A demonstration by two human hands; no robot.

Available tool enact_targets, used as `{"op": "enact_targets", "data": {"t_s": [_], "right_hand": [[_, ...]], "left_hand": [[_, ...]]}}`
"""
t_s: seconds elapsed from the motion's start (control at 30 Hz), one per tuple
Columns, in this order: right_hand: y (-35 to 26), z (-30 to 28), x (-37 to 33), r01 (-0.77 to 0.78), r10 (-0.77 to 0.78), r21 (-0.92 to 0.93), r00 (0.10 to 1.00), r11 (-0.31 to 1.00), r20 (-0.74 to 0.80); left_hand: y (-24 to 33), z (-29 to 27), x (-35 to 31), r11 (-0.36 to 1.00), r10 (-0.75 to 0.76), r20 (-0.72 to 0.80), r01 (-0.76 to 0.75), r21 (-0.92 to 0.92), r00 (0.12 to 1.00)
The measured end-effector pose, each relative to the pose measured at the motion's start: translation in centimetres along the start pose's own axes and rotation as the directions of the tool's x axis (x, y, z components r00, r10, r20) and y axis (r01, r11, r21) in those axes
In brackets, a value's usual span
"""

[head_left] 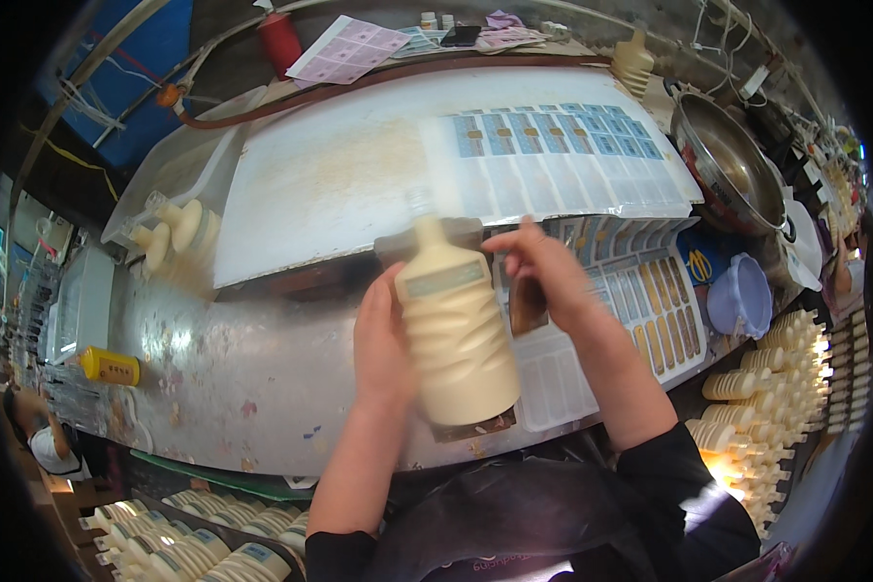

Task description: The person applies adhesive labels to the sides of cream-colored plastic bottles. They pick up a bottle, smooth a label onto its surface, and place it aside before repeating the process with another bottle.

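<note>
A cream bottle (459, 339) with a twisted, ridged body and a narrow neck lies in front of me, its neck pointing away. On its shoulder is a greyish-green label strip (444, 279). My left hand (382, 335) is closed round the bottle's left side. Beside the upper right of the bottle is my right hand (545, 267), slightly blurred, index finger stretched out and the other fingers partly curled. Nothing shows in it, and whether the fingertip touches the bottle is unclear. A brown support (475, 428) shows under the bottle, mostly hidden by it.
Label sheets (640, 291) lie right of the bottle; more blue labels (553, 136) cover the white board (330, 165). A metal pot (727, 160) and lilac basin (740, 296) stand right. Cream bottles (179, 233) stand left; a yellow bottle (110, 367) lies nearby. Several more bottles (747, 412) crowd lower right.
</note>
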State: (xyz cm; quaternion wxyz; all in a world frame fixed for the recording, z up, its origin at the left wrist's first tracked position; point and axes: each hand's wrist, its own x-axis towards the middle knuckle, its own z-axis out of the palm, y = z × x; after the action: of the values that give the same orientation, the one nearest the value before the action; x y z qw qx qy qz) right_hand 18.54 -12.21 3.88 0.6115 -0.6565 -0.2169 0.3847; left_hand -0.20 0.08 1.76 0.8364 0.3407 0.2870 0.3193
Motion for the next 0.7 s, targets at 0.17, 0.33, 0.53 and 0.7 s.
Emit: {"op": "enact_targets", "data": {"t_s": [0.17,0.33,0.53,0.7], "right_hand": [[-5.4,2.9,-1.1,0.236,-0.229,0.117,0.971,0.965,-0.07],[-6.1,9.0,-1.2,0.524,-0.572,-0.474,0.819,0.708,0.052],[-4.4,6.9,0.6,0.45,-0.53,-0.582,0.847,0.678,0.038],[-1.0,3.0,1.8,0.49,-0.546,-0.438,0.838,0.754,-0.002]], "left_hand": [[0.8,0.5,-0.3,0.999,-0.012,0.022,0.011,0.03,1.0],[0.4,1.4,-0.6,0.995,0.029,-0.016,-0.027,0.098,0.999],[0.1,0.9,-0.8,0.994,0.03,-0.025,-0.028,0.101,0.999],[-0.6,0.2,-0.5,0.995,0.052,-0.01,-0.051,0.082,0.999]]}}
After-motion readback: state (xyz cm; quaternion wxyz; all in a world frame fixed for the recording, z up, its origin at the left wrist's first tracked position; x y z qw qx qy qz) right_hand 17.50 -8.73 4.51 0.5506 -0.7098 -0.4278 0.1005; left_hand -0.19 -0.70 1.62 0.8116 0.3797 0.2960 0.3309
